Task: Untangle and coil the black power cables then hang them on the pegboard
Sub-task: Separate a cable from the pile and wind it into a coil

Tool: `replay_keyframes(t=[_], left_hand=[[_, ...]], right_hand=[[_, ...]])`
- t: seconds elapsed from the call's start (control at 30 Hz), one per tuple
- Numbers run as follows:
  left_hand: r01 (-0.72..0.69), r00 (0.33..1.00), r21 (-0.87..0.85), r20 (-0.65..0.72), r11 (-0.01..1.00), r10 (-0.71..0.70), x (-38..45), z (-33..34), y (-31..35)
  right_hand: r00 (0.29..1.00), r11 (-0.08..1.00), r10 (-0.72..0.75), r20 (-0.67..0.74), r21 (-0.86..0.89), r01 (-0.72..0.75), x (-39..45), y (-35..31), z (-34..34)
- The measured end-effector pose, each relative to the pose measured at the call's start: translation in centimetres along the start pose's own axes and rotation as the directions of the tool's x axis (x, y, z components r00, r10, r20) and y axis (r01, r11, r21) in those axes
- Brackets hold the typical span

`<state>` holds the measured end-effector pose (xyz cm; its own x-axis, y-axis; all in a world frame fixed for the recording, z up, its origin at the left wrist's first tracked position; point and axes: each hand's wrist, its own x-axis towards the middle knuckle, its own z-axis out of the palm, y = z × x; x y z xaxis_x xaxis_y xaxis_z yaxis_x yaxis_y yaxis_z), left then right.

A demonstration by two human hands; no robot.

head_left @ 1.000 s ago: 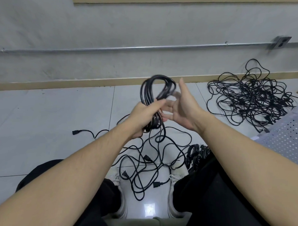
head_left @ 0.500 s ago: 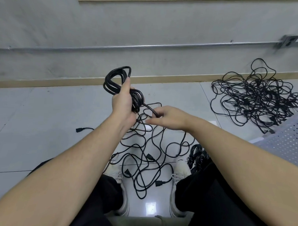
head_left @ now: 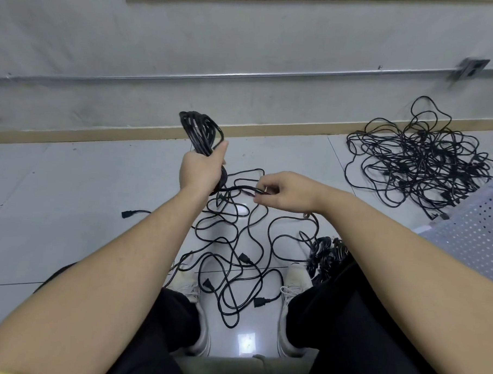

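My left hand grips a bundle of coiled black cable, whose loops stand up above the fist. A free strand of the same cable runs to the right from under that hand. My right hand pinches this strand between thumb and fingertips. Loose black cables with plugs lie tangled on the floor between my feet. A white pegboard lies at the right edge.
A large tangle of black cables lies on the tiles at the right, near the wall. A small coiled bundle sits by my right shoe. One plug end lies to the left. A metal conduit runs along the wall.
My left hand has carried the coil leftward and turned it upright. My right hand has left the coil, dropped lower and now pinches the trailing strand.
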<state>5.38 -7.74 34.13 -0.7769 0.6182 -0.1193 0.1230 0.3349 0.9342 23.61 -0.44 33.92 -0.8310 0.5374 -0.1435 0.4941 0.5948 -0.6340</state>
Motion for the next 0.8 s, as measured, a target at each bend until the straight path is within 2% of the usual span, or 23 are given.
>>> replay_keyframes(t=[0.1,0.17,0.27,0.37,0.43,0.57,0.63,0.7,0.8], left_hand=[[-0.080,0.990,0.232,0.134,0.970,0.050,-0.9,0.2,0.3],[-0.088,0.953,0.250,0.304,0.964,0.008,-1.9,0.0,0.9],[-0.116,0.826,0.265,0.561,0.957,-0.055,-3.1,0.0,0.9],[-0.281,0.704,0.276,0.710,0.919,0.002,-3.5,0.6,0.2],[-0.361,0.658,0.273,0.752,0.892,0.036,-3.4,0.7,0.0],[-0.386,0.683,0.270,0.727,0.882,0.076,-3.1,-0.1,0.0],[-0.398,0.710,0.333,0.701,0.855,0.058,-3.0,-0.5,-0.1],[-0.410,0.739,0.363,0.670,0.837,0.072,-3.0,-0.5,-0.3],[-0.350,0.767,0.299,0.636,0.888,0.088,-3.3,-0.2,-0.3]], right_hand=[[0.998,0.998,-0.057,-0.033,0.038,0.059,-0.2,0.2,-0.3],[0.983,0.993,-0.090,-0.159,0.061,0.101,-0.5,0.4,-0.5],[0.951,0.997,-0.031,-0.309,0.059,0.052,-0.8,1.2,-1.3],[0.950,0.996,0.089,-0.298,0.050,-0.078,-1.0,1.2,-1.5],[0.956,0.987,0.159,-0.248,0.049,-0.151,-1.2,0.9,-1.5],[0.982,0.957,0.188,-0.018,0.228,-0.179,-1.8,1.1,-2.2],[0.985,0.963,0.167,0.046,0.209,-0.172,-2.1,1.6,-2.5],[0.989,0.955,0.145,-0.027,0.265,-0.133,-2.3,1.7,-2.6],[0.950,0.906,0.138,-0.282,0.422,-0.006,-2.0,1.4,-2.8]])
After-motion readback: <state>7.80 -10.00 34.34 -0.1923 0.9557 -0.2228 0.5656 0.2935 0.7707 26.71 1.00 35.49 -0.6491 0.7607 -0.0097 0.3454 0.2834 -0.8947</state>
